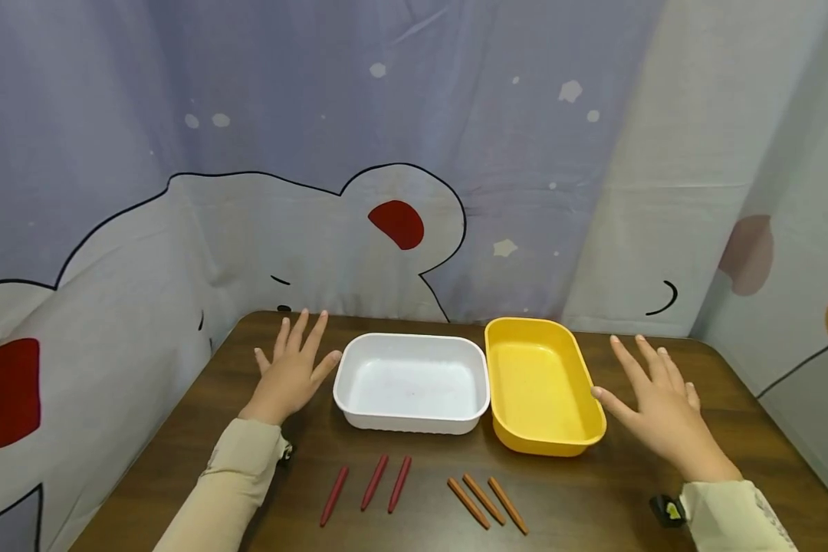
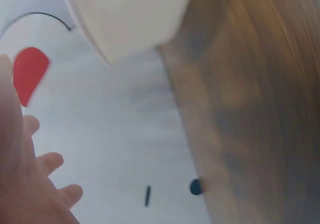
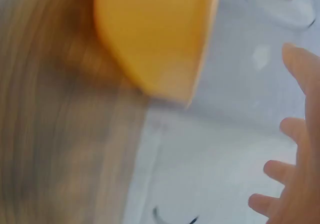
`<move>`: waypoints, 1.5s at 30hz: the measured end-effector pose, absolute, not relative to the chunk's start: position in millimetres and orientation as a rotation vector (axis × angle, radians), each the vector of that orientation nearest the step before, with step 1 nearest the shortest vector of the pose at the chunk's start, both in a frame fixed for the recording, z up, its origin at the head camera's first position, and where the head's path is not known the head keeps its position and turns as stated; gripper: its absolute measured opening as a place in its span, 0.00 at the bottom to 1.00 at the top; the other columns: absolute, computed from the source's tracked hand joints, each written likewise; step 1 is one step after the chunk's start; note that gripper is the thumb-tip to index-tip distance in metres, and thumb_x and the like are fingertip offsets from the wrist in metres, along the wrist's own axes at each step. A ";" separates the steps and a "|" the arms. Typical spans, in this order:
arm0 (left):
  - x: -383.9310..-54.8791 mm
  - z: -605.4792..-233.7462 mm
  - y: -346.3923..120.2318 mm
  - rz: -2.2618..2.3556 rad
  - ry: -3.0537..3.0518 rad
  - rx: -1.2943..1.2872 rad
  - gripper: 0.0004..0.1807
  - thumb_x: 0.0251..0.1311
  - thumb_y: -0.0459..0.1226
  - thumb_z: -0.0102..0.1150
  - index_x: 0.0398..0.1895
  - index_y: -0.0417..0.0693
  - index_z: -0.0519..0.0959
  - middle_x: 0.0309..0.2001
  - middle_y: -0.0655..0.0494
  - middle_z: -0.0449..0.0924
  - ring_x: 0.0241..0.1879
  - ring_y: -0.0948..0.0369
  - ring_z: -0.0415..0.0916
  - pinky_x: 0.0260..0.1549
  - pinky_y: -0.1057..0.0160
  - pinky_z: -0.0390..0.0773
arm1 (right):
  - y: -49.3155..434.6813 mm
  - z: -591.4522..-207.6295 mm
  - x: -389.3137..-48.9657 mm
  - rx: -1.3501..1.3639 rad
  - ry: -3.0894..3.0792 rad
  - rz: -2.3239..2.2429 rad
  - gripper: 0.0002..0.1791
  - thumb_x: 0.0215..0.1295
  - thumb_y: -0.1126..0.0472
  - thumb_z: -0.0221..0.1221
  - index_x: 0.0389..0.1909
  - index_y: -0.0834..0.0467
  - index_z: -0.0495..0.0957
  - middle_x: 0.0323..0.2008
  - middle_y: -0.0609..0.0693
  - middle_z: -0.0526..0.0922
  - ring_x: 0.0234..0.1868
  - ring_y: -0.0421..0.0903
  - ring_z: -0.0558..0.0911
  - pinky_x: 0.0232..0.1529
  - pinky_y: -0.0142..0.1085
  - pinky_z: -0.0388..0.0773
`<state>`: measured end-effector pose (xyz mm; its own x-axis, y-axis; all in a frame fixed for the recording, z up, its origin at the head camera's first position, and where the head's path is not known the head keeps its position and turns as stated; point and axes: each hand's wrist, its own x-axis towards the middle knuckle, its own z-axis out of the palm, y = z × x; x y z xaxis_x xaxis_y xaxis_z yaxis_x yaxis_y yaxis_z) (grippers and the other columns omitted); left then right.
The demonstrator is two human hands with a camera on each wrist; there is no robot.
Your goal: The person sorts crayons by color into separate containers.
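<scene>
My left hand [image 1: 291, 379] is spread out, holding nothing, just left of a white rectangular tray [image 1: 410, 423]. Its thumb is close to the tray's rim; contact cannot be told. Beside the yellow tray [image 1: 548, 447] my right hand [image 1: 662, 414] is likewise spread, its thumb near that tray's right rim. Both trays have nothing in them and stand side by side. In front of the white tray lie three dark red crayons [image 1: 375, 483]. Three orange-brown crayons [image 1: 484, 498] lie slanted to their right. The wrist views show the left hand [image 2: 25, 174] and right hand [image 3: 300, 159] with fingers apart.
A dark brown wooden table [image 1: 579, 514] carries everything. Behind it and along its sides hangs a printed curtain [image 1: 524, 153] with cartoon shapes, reaching the table's back edge. A dark wrist device [image 1: 667, 510] sits at the right cuff.
</scene>
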<state>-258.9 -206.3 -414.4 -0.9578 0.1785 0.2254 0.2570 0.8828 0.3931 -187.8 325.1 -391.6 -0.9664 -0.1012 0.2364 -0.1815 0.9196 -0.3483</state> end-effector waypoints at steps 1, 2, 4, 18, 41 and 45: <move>-255.8 -413.4 -203.9 -0.631 -2.853 -0.345 0.42 0.75 0.62 0.40 0.84 0.58 0.42 0.82 0.40 0.36 0.79 0.37 0.27 0.59 0.16 0.29 | 317.8 -390.3 -184.0 0.248 -2.824 0.559 0.48 0.72 0.37 0.57 0.83 0.43 0.42 0.81 0.63 0.39 0.76 0.75 0.39 0.57 0.83 0.41; -252.6 -412.5 -201.5 -0.630 -2.838 -0.359 0.42 0.75 0.62 0.42 0.84 0.57 0.43 0.82 0.40 0.37 0.79 0.37 0.29 0.60 0.16 0.31 | 310.4 -389.1 -180.1 0.278 -2.784 0.576 0.47 0.71 0.40 0.59 0.83 0.45 0.46 0.80 0.65 0.44 0.75 0.76 0.44 0.57 0.83 0.45; -245.7 -410.5 -196.0 -0.620 -2.801 -0.391 0.42 0.75 0.60 0.44 0.84 0.55 0.45 0.81 0.40 0.41 0.79 0.38 0.34 0.61 0.17 0.36 | 295.8 -388.1 -172.7 0.352 -2.679 0.606 0.45 0.68 0.46 0.65 0.80 0.52 0.56 0.75 0.68 0.54 0.70 0.77 0.55 0.56 0.79 0.54; -212.5 -423.5 -175.6 -0.514 -2.735 -0.528 0.44 0.71 0.59 0.53 0.82 0.51 0.53 0.80 0.44 0.49 0.79 0.43 0.43 0.66 0.22 0.40 | 216.7 -412.0 -134.7 0.635 -2.403 0.828 0.24 0.49 0.73 0.74 0.49 0.59 0.82 0.39 0.45 0.82 0.32 0.34 0.79 0.27 0.29 0.82; -212.1 -442.8 -173.5 -0.521 -2.863 -0.518 0.45 0.73 0.59 0.50 0.80 0.37 0.53 0.80 0.41 0.50 0.79 0.43 0.45 0.69 0.27 0.42 | 186.4 -448.8 -139.3 0.661 -3.007 0.931 0.07 0.55 0.64 0.72 0.33 0.58 0.84 0.26 0.41 0.75 0.28 0.34 0.71 0.29 0.34 0.73; -212.7 -443.6 -172.5 -0.513 -2.872 -0.523 0.45 0.73 0.58 0.50 0.79 0.35 0.54 0.79 0.41 0.51 0.79 0.44 0.46 0.70 0.28 0.44 | 185.1 -450.8 -139.8 0.634 -3.020 0.912 0.07 0.54 0.65 0.72 0.30 0.57 0.83 0.25 0.41 0.74 0.27 0.34 0.71 0.28 0.34 0.73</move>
<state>-212.7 -172.5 -443.6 -0.9224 0.3087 0.2319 0.3700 0.8787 0.3018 -139.8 185.1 -450.8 -0.9195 -0.3909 0.0405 -0.3480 0.7619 -0.5462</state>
